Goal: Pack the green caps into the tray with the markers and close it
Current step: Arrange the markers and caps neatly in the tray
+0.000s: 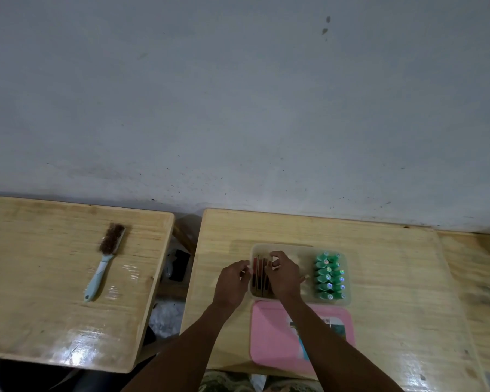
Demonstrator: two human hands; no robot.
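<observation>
A clear plastic tray (pixel 348 299) sits on the right wooden table. Several green caps (pixel 329 276) stand in two rows in its right part. Red and brown markers (pixel 258 274) lie in its left part. My left hand (pixel 232 281) rests at the tray's left wall, fingers curled near the markers. My right hand (pixel 283 274) is over the markers, fingertips pinched on something small and pale that I cannot make out. The pink lid (pixel 275 335) lies flat just in front of the tray, partly under my right forearm.
A second wooden table (pixel 54 292) stands to the left across a gap, with a brown-bristled brush (pixel 104 258) with a pale blue handle on it. A grey wall (pixel 238 108) runs behind both tables. Dark objects sit on the floor in the gap.
</observation>
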